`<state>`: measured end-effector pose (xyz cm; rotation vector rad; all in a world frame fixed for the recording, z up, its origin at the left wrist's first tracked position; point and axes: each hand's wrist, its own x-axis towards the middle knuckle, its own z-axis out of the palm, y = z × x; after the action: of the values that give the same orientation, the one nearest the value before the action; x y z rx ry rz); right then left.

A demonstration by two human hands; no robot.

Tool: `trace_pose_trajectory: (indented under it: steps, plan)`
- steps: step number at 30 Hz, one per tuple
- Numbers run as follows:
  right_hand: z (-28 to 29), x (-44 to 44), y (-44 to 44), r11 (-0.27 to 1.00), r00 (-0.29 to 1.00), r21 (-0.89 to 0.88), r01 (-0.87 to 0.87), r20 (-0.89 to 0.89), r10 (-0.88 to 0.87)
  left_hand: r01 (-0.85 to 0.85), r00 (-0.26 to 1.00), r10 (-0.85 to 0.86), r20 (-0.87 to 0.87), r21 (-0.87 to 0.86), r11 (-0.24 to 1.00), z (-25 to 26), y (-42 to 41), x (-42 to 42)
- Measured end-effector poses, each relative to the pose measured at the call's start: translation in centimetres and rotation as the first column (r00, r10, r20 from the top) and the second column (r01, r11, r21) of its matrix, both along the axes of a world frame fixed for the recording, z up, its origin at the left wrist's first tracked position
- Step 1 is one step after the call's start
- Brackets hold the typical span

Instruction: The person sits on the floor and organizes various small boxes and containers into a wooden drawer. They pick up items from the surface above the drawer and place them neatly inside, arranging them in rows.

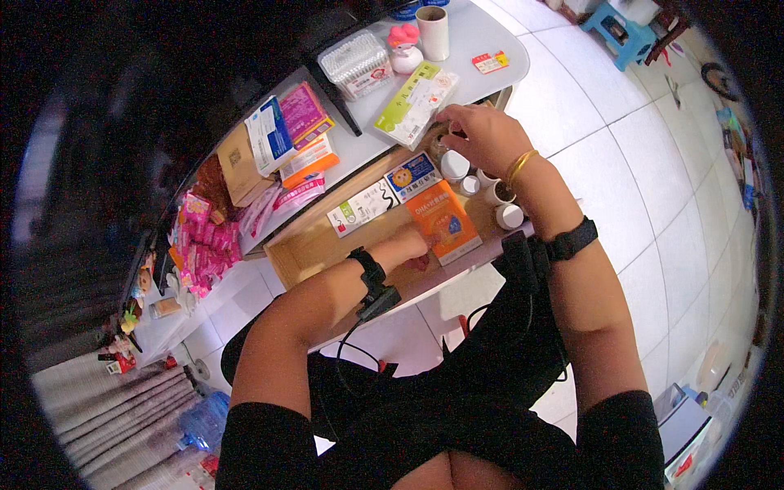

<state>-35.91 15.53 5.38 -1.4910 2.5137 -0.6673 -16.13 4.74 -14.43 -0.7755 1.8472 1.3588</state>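
My left hand [405,246] is inside an open wooden drawer [300,254], against the left edge of an orange carton [446,220]. Its fingers are partly hidden, and I cannot tell whether they grip the carton. Over the drawer's back right part, my right hand [481,131] has thumb and forefinger apart. The forefinger is close to the edge of a green-and-white medicine box [416,104], which lies at the tabletop's front edge. Below that hand stand several white-capped bottles [455,164]. A blue-and-white carton [412,176] and a slim white carton [362,207] lie along the drawer's back.
The white tabletop [484,33] holds a tub of cotton swabs [355,64], a pink-topped figurine [404,49], a cardboard tube [432,33] and a red-and-yellow packet [490,62]. Stacked boxes [269,138] and pink sachets [208,245] lie left. A blue stool [618,33] stands on the tiles.
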Motion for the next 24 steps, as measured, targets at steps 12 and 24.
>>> trace_pose_trajectory:
  steps: [12,24]
  plan:
    - [-0.2,0.3,0.1,0.998,0.998,0.051,-0.025,0.058,0.022,0.269,0.825,-0.498,-0.269,-0.588,0.763,11.1,-0.9,0.5]
    - [-1.4,1.5,-0.9,0.997,0.998,0.037,-0.063,0.03,0.062,-0.308,0.715,-0.415,-0.562,-0.787,0.534,22.8,-7.6,6.2]
